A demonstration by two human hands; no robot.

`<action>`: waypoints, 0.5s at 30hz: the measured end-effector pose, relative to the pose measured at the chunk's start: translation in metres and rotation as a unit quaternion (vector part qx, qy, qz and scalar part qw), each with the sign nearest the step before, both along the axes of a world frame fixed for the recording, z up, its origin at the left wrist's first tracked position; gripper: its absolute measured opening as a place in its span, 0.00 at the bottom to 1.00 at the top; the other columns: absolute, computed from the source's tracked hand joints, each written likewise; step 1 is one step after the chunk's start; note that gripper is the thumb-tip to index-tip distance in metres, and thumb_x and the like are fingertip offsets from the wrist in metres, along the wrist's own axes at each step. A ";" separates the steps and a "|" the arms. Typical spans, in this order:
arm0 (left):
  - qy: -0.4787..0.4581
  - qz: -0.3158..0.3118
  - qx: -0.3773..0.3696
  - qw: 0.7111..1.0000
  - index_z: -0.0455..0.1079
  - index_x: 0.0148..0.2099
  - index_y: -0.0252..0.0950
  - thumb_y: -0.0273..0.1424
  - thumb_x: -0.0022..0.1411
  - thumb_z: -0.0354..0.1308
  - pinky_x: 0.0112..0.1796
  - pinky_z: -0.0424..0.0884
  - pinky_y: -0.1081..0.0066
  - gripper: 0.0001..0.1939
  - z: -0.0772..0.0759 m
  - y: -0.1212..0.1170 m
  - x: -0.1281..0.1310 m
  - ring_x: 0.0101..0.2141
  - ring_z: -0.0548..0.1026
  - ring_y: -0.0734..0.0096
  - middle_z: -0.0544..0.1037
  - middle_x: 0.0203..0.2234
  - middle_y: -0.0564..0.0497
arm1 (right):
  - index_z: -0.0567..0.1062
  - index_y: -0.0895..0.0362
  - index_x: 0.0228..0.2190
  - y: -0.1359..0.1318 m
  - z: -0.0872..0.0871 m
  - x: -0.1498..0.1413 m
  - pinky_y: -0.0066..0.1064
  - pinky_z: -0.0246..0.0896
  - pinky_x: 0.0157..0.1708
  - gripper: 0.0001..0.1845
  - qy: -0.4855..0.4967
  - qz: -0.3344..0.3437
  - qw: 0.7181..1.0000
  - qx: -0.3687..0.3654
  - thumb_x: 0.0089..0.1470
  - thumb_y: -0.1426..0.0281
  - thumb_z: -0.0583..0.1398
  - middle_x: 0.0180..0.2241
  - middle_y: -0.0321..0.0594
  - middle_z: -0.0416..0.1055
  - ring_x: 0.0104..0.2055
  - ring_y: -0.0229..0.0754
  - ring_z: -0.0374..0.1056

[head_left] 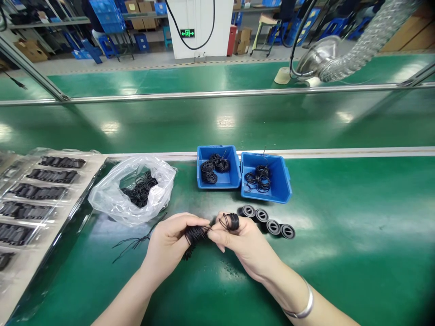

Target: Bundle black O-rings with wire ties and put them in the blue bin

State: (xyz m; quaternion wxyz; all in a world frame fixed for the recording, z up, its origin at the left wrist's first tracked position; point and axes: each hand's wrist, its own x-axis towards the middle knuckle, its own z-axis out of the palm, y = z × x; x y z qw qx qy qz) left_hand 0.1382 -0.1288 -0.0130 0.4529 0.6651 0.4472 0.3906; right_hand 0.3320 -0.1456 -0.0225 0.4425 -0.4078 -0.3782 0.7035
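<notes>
My left hand point(166, 240) is closed around a thick bundle of thin black rings point(192, 239), thumb on top. Several loose black strands point(134, 243) trail on the green worktop to its left. My right hand point(249, 246) meets the bundle's right end, thumb and fingertips pinched on thin black loops there. More black rings point(234, 221) are stacked around one of its fingers. Just beyond the right hand, several round black parts with slotted centres point(273, 227) stand in a slanting row. What exactly sits between the right fingertips is partly hidden.
Two blue bins point(220, 183) stand side by side at the back, holding black loops. Left of them lies an open clear plastic bag point(105, 194) with black rings inside. Clear trays of black parts point(37, 190) line the left edge. A metal rail point(217, 93) crosses behind.
</notes>
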 end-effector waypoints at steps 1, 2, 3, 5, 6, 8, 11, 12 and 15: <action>-0.012 -0.001 -0.010 1.000 0.83 0.41 0.44 0.21 0.60 0.63 0.39 0.76 0.75 0.13 0.000 0.000 0.000 0.35 0.81 0.71 0.84 0.33 0.53 | 0.72 0.58 0.17 0.000 0.000 0.000 0.32 0.49 0.32 0.19 0.020 0.001 1.000 -0.014 0.51 0.65 0.70 0.21 0.32 0.63 0.27 0.36 0.56; -0.029 -0.003 -0.024 0.999 0.83 0.41 0.44 0.21 0.60 0.63 0.39 0.76 0.75 0.13 0.000 0.000 0.000 0.35 0.81 0.71 0.84 0.33 0.53 | 0.71 0.58 0.18 0.000 0.000 0.000 0.32 0.48 0.31 0.19 0.044 0.005 0.998 -0.033 0.51 0.64 0.70 0.20 0.32 0.62 0.26 0.36 0.56; -0.050 -0.007 -0.042 0.998 0.83 0.41 0.44 0.22 0.61 0.63 0.40 0.77 0.74 0.12 0.000 0.000 0.001 0.35 0.81 0.70 0.84 0.33 0.53 | 0.72 0.58 0.19 0.000 0.000 0.000 0.31 0.47 0.30 0.18 0.071 0.009 0.996 -0.056 0.52 0.64 0.70 0.20 0.31 0.62 0.25 0.35 0.55; -0.098 -0.012 -0.084 0.992 0.82 0.41 0.44 0.24 0.62 0.63 0.40 0.78 0.72 0.11 -0.001 0.000 0.001 0.34 0.82 0.69 0.84 0.34 0.53 | 0.73 0.58 0.23 0.000 -0.001 0.000 0.30 0.46 0.27 0.15 0.122 0.014 0.988 -0.098 0.51 0.65 0.71 0.19 0.30 0.61 0.23 0.33 0.54; -0.120 -0.011 -0.104 0.987 0.82 0.41 0.43 0.24 0.62 0.63 0.40 0.79 0.72 0.09 -0.002 0.000 0.002 0.34 0.82 0.69 0.84 0.34 0.52 | 0.74 0.59 0.23 0.000 -0.002 0.000 0.29 0.46 0.26 0.15 0.142 0.014 0.983 -0.111 0.51 0.65 0.71 0.19 0.29 0.59 0.23 0.32 0.53; -0.153 0.001 -0.139 0.978 0.82 0.41 0.41 0.25 0.62 0.64 0.39 0.80 0.72 0.07 -0.003 -0.002 0.002 0.34 0.83 0.69 0.83 0.34 0.52 | 0.74 0.60 0.23 0.000 -0.003 -0.001 0.27 0.48 0.24 0.14 0.172 0.010 0.977 -0.122 0.53 0.67 0.70 0.18 0.28 0.56 0.22 0.31 0.51; -0.181 0.031 -0.180 0.966 0.80 0.41 0.37 0.27 0.62 0.65 0.38 0.81 0.71 0.05 -0.003 -0.002 0.003 0.34 0.83 0.68 0.84 0.35 0.50 | 0.76 0.61 0.25 0.002 -0.002 0.001 0.24 0.54 0.24 0.11 0.209 -0.026 0.969 -0.129 0.55 0.69 0.69 0.20 0.29 0.59 0.23 0.29 0.52; -0.183 0.040 -0.191 0.963 0.79 0.41 0.37 0.28 0.63 0.64 0.38 0.81 0.70 0.05 -0.003 -0.002 0.003 0.34 0.83 0.67 0.84 0.35 0.50 | 0.78 0.60 0.27 0.003 -0.002 0.001 0.24 0.57 0.25 0.09 0.219 -0.045 0.966 -0.132 0.55 0.69 0.69 0.23 0.31 0.63 0.24 0.30 0.55; -0.170 0.059 -0.201 0.963 0.78 0.42 0.36 0.30 0.63 0.64 0.40 0.82 0.68 0.06 -0.001 -0.001 0.004 0.35 0.84 0.66 0.84 0.35 0.49 | 0.80 0.58 0.32 0.005 -0.001 0.004 0.26 0.66 0.31 0.06 0.231 -0.089 0.959 -0.137 0.55 0.68 0.69 0.38 0.40 0.74 0.35 0.36 0.69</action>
